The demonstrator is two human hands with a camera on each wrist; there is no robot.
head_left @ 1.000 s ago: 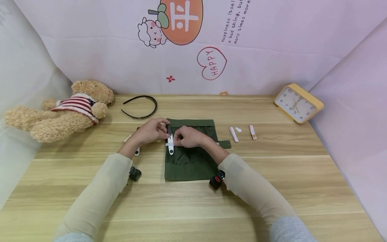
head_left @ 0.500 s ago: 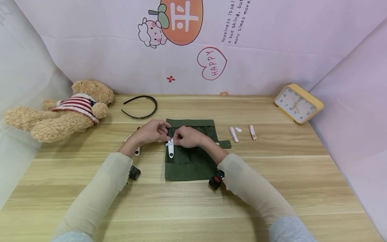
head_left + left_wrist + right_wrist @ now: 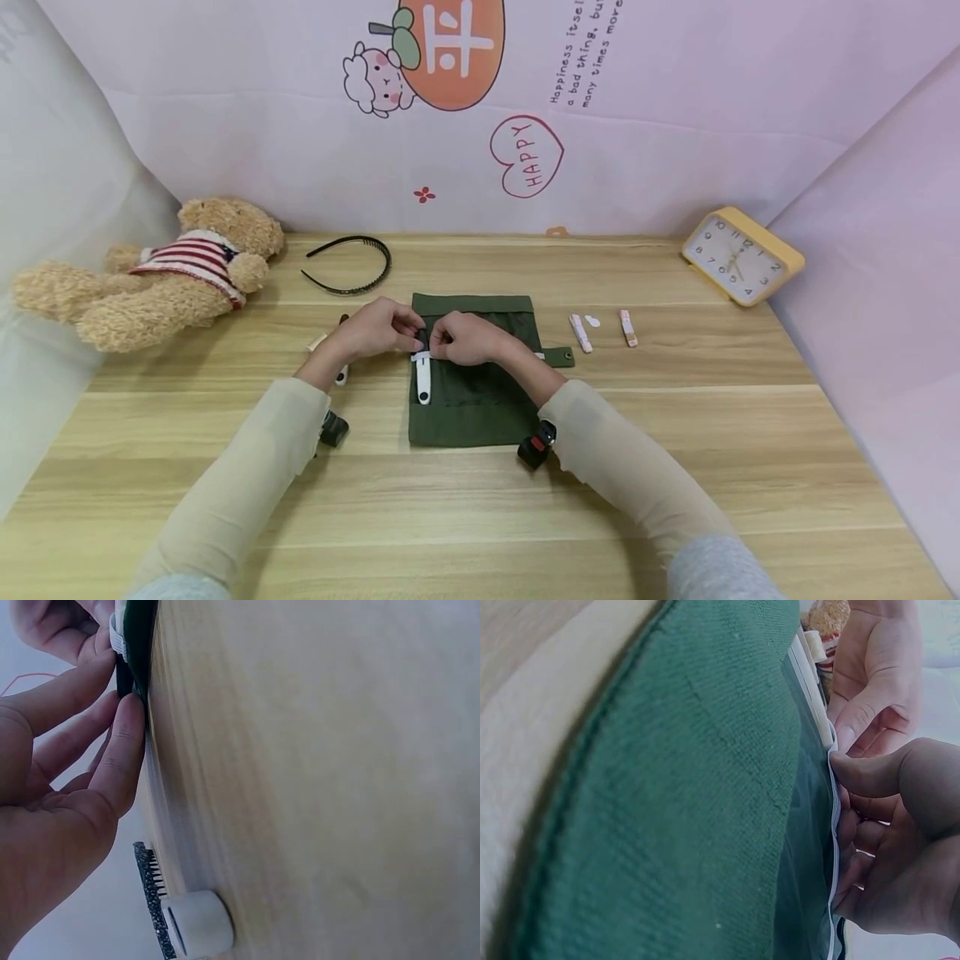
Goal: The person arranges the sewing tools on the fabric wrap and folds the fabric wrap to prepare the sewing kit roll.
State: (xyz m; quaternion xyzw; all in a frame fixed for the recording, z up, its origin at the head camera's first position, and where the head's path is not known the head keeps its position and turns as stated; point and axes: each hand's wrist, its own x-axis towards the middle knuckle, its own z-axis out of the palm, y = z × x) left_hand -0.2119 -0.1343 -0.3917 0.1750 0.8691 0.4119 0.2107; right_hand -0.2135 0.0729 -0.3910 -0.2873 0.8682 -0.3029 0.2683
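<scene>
A dark green fabric roll (image 3: 465, 427) lies spread on the table. Along its left side runs a slim tool with a white handle (image 3: 423, 385) and a dark, blade-like far end, passing under a white elastic strap (image 3: 834, 832). My left hand (image 3: 384, 325) pinches the dark end between thumb and fingers, just beyond the strap. Close beside it, my right hand (image 3: 472, 340) pinches the elastic with thumb and curled fingers. In the left wrist view the strap (image 3: 118, 639) crosses the tool near the fingertips. Part of the dark end is hidden by the left fingers.
A white-ended item (image 3: 342, 375) and a cream cylinder (image 3: 199, 924) are partly behind the left forearm. A black headband (image 3: 388, 262) and teddy bear (image 3: 172, 275) lie back left. Two folded pinkish strips (image 3: 580, 333) and a yellow clock (image 3: 742, 257) are at right.
The white-handled tool has slid toward me under the elastic strap. My left fingers have come down its dark end to near the strap; the right hand has stayed in place.
</scene>
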